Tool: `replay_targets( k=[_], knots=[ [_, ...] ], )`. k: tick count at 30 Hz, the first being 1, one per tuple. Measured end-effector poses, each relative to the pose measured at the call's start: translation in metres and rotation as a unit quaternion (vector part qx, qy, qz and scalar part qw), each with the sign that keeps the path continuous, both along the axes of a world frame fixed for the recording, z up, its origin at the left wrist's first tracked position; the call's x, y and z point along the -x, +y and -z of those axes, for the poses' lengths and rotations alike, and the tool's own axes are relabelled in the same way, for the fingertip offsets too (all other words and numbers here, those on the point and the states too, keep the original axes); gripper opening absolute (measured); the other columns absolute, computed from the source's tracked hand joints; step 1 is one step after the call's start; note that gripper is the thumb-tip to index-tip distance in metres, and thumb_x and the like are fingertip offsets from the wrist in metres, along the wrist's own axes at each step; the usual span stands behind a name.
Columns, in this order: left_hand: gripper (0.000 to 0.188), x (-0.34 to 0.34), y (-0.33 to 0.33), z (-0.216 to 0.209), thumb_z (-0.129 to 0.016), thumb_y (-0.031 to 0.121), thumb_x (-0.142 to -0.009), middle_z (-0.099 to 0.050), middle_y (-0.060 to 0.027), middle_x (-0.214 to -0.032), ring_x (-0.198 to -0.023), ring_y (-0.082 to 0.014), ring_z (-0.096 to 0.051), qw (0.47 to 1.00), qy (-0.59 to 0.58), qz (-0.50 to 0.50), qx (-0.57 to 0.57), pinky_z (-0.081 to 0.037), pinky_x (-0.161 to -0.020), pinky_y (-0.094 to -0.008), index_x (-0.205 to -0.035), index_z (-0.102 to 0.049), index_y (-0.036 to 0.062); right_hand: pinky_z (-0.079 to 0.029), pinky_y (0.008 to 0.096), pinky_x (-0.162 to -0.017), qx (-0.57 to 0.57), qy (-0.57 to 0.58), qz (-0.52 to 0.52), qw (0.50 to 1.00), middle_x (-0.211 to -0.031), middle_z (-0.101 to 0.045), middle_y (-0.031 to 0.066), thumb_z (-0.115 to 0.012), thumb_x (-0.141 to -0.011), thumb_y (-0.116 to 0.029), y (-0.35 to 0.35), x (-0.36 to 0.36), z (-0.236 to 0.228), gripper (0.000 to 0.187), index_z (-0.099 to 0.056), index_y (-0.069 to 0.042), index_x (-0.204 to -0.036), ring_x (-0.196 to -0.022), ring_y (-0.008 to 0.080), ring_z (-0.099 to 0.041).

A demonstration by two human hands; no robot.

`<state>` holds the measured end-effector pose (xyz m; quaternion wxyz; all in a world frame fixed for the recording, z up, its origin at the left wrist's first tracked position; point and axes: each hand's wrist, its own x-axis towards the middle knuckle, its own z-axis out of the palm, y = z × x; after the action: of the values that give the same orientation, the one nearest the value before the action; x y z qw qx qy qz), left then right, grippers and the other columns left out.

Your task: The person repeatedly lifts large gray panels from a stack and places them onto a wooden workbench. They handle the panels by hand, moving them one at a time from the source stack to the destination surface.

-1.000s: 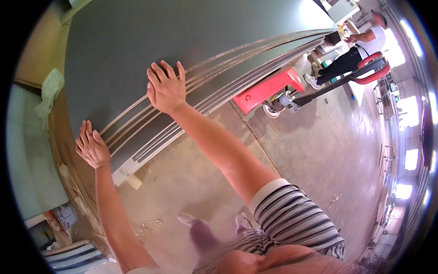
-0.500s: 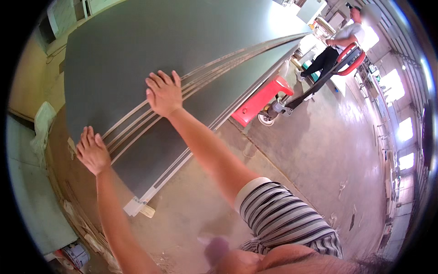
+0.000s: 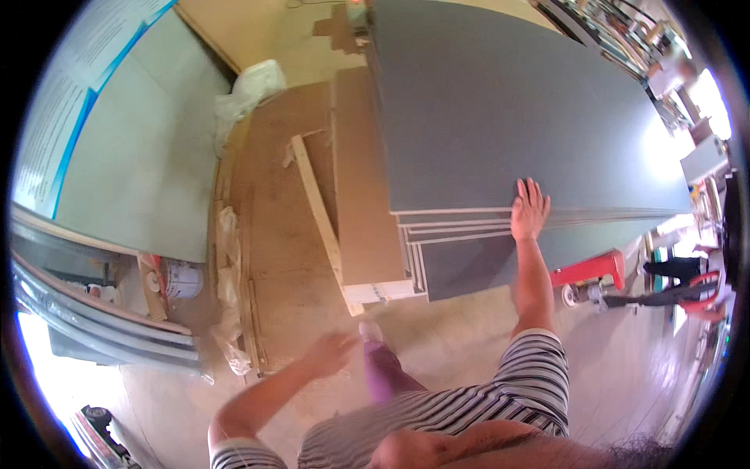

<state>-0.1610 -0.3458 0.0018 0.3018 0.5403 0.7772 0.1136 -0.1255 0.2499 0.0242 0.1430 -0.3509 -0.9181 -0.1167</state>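
A stack of large dark grey panels (image 3: 469, 117) spreads across the upper middle, its front edges stepped so several pale strips show. My right hand (image 3: 530, 209) lies flat on the near edge of the top panel, fingers stretched out and pointing away from me, holding nothing. Lower and to the left, my left hand (image 3: 332, 353) hangs in the air, off the panels and above the floor. Motion smears its fingers, so their pose is unclear. Nearest to it is the white-edged front end of a brown board (image 3: 366, 234) beside the stack.
A red pallet truck (image 3: 590, 270) stands at the stack's right, with a person (image 3: 676, 270) by its handle. A wooden strip (image 3: 316, 207) slants along the brown board. Crumpled plastic (image 3: 254, 86), a white bucket (image 3: 185, 280) and a large pale sheet (image 3: 148, 141) are on the left.
My left hand has come off the panels and swung down toward me. My right hand still rests on top, now at the front edge. The view has turned left, showing the stack further right.
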Motion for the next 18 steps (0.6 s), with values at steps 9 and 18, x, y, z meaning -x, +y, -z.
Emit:
replay_targets(
  k=[9,18],
  knots=[
    [0.051,-0.028,-0.324,-0.012,-0.052,0.034,-0.089,-0.054,-0.0218,-0.126,-0.120,-0.0371,-0.049,0.798,-0.159,-0.489,0.314,-0.037,-0.100,-0.0520,-0.134,-0.045,0.0119,-0.024,0.0467,-0.114,0.134,-0.129,0.050,0.981,-0.152,-0.031,0.0104,-0.033,-0.098,-0.035,0.028,0.022,-0.039,0.050,-0.034,-0.020,-0.146,-0.140,0.0263,-0.027],
    [0.042,0.202,-0.346,0.006,-0.053,0.030,-0.087,-0.058,-0.0221,-0.115,-0.110,-0.0389,-0.054,0.811,-0.178,-0.515,0.211,-0.042,-0.093,-0.0507,-0.124,-0.052,0.0099,-0.043,0.0465,-0.098,0.190,-0.130,0.163,0.959,-0.125,-0.055,0.0263,-0.031,-0.091,-0.068,-0.049,0.310,-0.046,0.083,-0.054,0.006,-0.123,-0.115,0.0401,-0.054]
  ],
)
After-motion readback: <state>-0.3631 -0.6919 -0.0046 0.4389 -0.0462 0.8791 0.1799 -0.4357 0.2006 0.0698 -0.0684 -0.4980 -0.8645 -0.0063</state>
